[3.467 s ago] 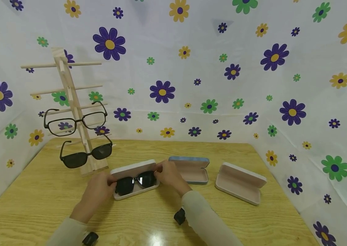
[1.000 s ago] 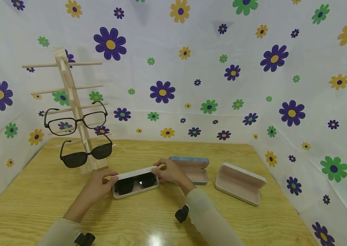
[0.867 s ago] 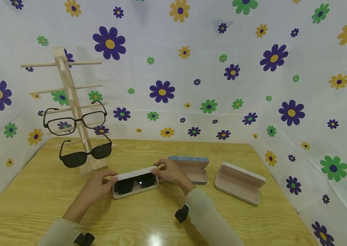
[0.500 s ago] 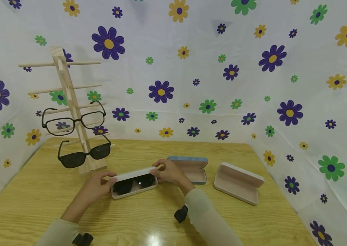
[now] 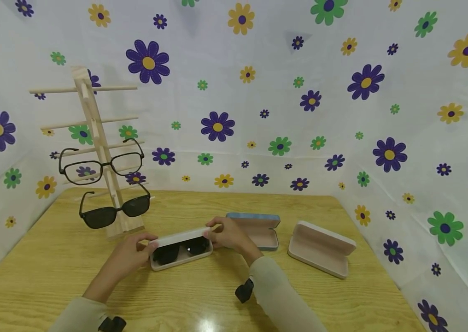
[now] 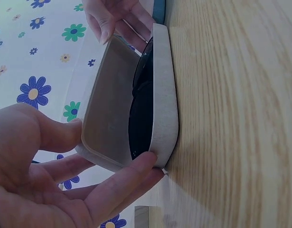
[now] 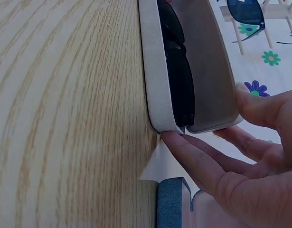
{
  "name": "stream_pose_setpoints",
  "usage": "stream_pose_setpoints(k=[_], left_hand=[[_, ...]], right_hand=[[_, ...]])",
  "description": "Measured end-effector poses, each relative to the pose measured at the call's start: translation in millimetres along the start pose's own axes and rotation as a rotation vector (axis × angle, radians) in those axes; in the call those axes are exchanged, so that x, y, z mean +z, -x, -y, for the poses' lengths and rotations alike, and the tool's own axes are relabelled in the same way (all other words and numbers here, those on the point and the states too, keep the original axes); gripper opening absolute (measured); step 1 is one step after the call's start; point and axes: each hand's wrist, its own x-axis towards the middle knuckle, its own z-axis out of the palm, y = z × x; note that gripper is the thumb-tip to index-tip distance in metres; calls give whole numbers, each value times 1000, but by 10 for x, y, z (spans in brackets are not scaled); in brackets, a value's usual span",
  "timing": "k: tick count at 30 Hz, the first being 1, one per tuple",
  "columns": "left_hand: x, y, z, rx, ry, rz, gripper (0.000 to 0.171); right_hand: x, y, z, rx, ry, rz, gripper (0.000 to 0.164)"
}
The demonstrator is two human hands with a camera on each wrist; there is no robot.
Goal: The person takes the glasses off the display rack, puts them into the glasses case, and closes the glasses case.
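A white glasses case (image 5: 182,236) stands on the table in front of me, its lid tilted partway down over the base. Inside lie dark sunglasses (image 5: 167,254), their upper part shaded by the lid. My left hand (image 5: 128,256) holds the case's left end. In the left wrist view its thumb is on the lid's rim and its fingertips (image 6: 146,160) touch the base's corner. At the opposite end my right hand (image 5: 231,234) holds the case the same way. The right wrist view shows its thumb on the lid and fingers (image 7: 198,159) against the base's end.
A wooden display rack (image 5: 93,115) at the left bears clear glasses (image 5: 83,172) and another pair of sunglasses (image 5: 99,217). A blue case (image 5: 254,216) stands open just behind my right hand, and a white case (image 5: 325,237) stands open farther right. Flowered cloth walls border the table.
Both hands, earlier on the ends of the sunglasses, have moved to the ends of the case. The lid has come down from upright to partway over the sunglasses. Little differs over the last second.
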Motion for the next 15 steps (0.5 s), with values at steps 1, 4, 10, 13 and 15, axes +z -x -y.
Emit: stream_pose_setpoints(k=[1,4,10,13,15], left_hand=[[3,-2,5,1,-2,0,39],[8,-5,16,5,0,-1,39],[8,5,18,26,13,-13,36],[11,10,24,28,9,-16,36],[12,13,31,26,9,-18,35]], right_hand=[[0,1,-4,-1,-5,3,35],[-4,5,-6,-1,-26,11,36],[-15,6,2,-6,-40,19,36],[-15,4,-1,-3,-39,21,36],[-14,3,-2,0,-38,24,36]])
